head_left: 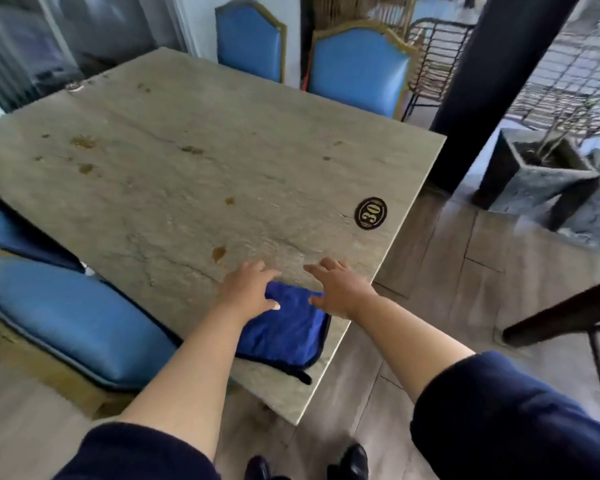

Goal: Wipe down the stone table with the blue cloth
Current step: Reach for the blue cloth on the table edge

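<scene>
A folded blue cloth with a dark hem lies flat on the near corner of the grey-green stone table. Brown stains dot the tabletop, one just beyond my fingers. My left hand hovers over the cloth's far left edge, fingers spread, thumb just above the fabric. My right hand hangs over the cloth's far right corner, fingers apart too. Neither hand grips the cloth.
A black oval number plate reading 30 sits near the table's right edge. Blue padded chairs stand at the left and behind the table. A dark pillar, a stone planter and a dark table leg are to the right.
</scene>
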`<move>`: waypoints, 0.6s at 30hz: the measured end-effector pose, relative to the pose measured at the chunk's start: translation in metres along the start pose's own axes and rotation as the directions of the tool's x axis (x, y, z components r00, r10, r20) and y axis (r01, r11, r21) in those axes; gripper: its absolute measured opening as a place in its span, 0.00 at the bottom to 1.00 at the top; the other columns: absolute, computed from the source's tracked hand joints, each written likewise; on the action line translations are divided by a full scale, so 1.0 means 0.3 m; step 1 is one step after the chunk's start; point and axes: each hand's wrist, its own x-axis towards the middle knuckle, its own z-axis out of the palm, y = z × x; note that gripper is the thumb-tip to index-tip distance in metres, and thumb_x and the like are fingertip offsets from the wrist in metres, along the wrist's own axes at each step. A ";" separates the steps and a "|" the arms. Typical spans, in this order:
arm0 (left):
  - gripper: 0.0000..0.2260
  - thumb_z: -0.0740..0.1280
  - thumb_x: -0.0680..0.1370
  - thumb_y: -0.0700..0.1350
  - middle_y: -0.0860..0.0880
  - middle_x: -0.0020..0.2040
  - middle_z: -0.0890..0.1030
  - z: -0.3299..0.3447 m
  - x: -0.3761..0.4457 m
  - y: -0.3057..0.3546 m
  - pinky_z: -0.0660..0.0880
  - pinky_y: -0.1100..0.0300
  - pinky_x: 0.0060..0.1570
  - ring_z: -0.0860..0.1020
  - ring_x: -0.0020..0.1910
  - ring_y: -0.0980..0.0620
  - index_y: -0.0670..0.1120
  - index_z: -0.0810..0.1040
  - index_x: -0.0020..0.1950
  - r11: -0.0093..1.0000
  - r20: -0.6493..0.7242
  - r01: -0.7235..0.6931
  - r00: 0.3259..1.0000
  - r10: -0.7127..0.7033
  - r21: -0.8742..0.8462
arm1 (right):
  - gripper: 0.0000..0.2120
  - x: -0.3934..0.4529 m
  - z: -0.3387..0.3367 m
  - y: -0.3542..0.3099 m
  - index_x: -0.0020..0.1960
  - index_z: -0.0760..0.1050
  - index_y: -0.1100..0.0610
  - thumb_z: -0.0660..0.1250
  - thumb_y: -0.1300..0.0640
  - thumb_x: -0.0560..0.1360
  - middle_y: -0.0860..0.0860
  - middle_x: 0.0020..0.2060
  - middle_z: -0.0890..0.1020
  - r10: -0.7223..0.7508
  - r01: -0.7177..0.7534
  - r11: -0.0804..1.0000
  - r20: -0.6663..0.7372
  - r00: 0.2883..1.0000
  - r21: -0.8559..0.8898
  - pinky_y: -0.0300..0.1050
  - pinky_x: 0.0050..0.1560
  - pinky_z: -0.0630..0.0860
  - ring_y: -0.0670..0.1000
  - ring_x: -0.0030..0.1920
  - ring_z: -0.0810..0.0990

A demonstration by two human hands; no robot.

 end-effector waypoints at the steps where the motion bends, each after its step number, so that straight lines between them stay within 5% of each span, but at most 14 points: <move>1: 0.30 0.73 0.71 0.56 0.49 0.67 0.69 0.001 0.005 0.009 0.69 0.51 0.62 0.67 0.67 0.46 0.54 0.69 0.71 0.999 0.006 0.015 1.000 -0.015 0.035 | 0.33 0.013 0.013 0.010 0.76 0.56 0.48 0.65 0.47 0.75 0.53 0.71 0.63 -0.008 0.008 1.000 0.019 1.000 -0.004 0.55 0.66 0.68 0.58 0.70 0.62; 9: 0.11 0.75 0.69 0.52 0.52 0.52 0.75 -0.028 0.015 0.031 0.70 0.56 0.50 0.70 0.56 0.50 0.53 0.77 0.47 0.999 -0.031 0.004 1.000 -0.006 -0.052 | 0.26 0.055 0.066 0.042 0.65 0.70 0.48 0.70 0.43 0.70 0.55 0.61 0.68 -0.034 0.032 0.999 0.061 0.998 0.034 0.54 0.63 0.66 0.59 0.65 0.63; 12: 0.11 0.76 0.69 0.48 0.52 0.44 0.78 -0.070 0.009 0.039 0.67 0.64 0.37 0.75 0.46 0.52 0.52 0.75 0.43 0.967 0.052 0.041 0.998 -0.028 -0.253 | 0.17 0.075 0.030 0.069 0.57 0.77 0.54 0.71 0.49 0.70 0.55 0.51 0.75 -0.067 0.039 0.970 0.114 0.991 0.238 0.47 0.51 0.71 0.57 0.55 0.71; 14: 0.11 0.77 0.68 0.49 0.49 0.43 0.80 -0.114 0.017 0.042 0.68 0.63 0.37 0.77 0.44 0.50 0.50 0.77 0.43 0.941 0.056 0.054 0.998 -0.037 -0.333 | 0.08 0.074 -0.015 0.096 0.48 0.77 0.57 0.70 0.56 0.70 0.53 0.40 0.76 -0.058 0.003 0.880 0.102 0.993 0.474 0.43 0.38 0.68 0.54 0.45 0.74; 18: 0.12 0.78 0.68 0.49 0.47 0.39 0.80 -0.203 0.056 0.082 0.69 0.59 0.40 0.75 0.37 0.53 0.43 0.81 0.42 0.903 0.067 0.086 0.996 -0.063 -0.422 | 0.07 0.067 -0.134 0.197 0.47 0.75 0.55 0.71 0.60 0.70 0.50 0.38 0.76 0.024 -0.057 0.718 0.057 0.998 0.694 0.43 0.39 0.69 0.49 0.40 0.73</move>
